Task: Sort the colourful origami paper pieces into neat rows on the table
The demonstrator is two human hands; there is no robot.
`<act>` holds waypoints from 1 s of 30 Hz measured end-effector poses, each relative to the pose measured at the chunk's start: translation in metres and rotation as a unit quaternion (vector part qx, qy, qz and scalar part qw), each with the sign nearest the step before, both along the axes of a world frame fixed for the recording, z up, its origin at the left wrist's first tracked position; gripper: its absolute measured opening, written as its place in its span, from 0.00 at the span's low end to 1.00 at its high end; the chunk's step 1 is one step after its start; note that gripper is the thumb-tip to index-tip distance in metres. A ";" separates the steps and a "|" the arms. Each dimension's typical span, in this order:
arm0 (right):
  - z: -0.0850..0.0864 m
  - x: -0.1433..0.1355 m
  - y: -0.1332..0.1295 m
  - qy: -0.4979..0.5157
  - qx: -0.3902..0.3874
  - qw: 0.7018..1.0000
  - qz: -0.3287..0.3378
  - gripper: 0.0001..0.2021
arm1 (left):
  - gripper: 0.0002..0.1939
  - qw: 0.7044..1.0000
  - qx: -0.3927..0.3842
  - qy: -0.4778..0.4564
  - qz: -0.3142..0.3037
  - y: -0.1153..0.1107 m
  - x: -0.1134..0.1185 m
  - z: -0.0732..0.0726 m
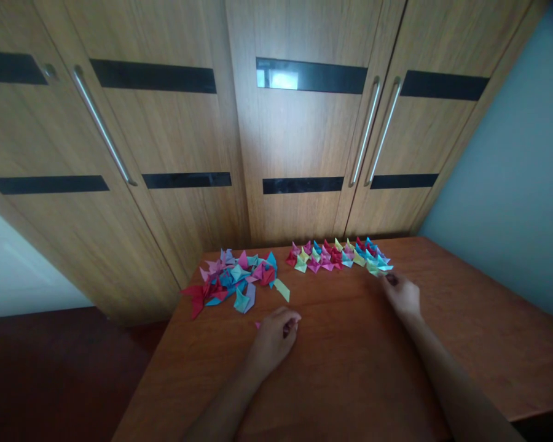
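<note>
Several small origami pieces (326,259) of coloured folded paper stand in close rows at the back of the table. At their right front end my right hand (403,298) is closed, its fingertips pinching the edge of a yellow-green origami piece (374,269). My left hand (274,337) rests near the middle of the table with its fingers curled together; what they hold, if anything, is hidden. A pink paper tip (257,324) shows just beyond its left side. Behind that hand lies a loose heap of folded papers (233,276) in red, blue, pink and lilac.
A pale green paper strip (282,290) juts from the heap's right side. The brown wooden table (341,362) backs onto a wooden wardrobe (299,135) with long metal handles. A blue-grey wall (511,184) borders the right side, and the table's left edge drops to a dark floor.
</note>
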State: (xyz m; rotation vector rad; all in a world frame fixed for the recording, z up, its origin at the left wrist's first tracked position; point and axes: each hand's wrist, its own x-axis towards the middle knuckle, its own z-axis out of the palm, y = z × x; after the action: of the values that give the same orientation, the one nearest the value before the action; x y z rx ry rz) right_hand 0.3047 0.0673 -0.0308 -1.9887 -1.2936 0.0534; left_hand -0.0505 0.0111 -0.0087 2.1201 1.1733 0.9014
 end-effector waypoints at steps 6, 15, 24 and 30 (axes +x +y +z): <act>-0.007 0.017 0.010 -0.087 -0.193 0.976 -0.046 0.22 | 0.10 1.000 -0.006 -0.006 0.003 0.003 -0.001 -0.006; -0.004 0.010 0.022 -0.101 -0.235 0.965 -0.052 0.24 | 0.11 1.000 -0.015 -0.007 0.010 0.001 0.000 -0.003; -0.003 0.008 0.019 -0.104 -0.222 0.969 -0.043 0.23 | 0.12 0.996 0.050 0.036 0.060 0.020 -0.023 0.002; -0.005 0.008 0.013 -0.091 -0.198 0.975 -0.038 0.22 | 0.11 0.987 0.117 0.047 0.098 0.020 -0.037 0.012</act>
State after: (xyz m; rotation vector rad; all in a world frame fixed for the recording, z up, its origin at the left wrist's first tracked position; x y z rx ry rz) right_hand 0.3125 0.0807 -0.0361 -2.4282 -1.4028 0.1011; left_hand -0.0871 0.0316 0.0036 2.2831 1.4031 1.0831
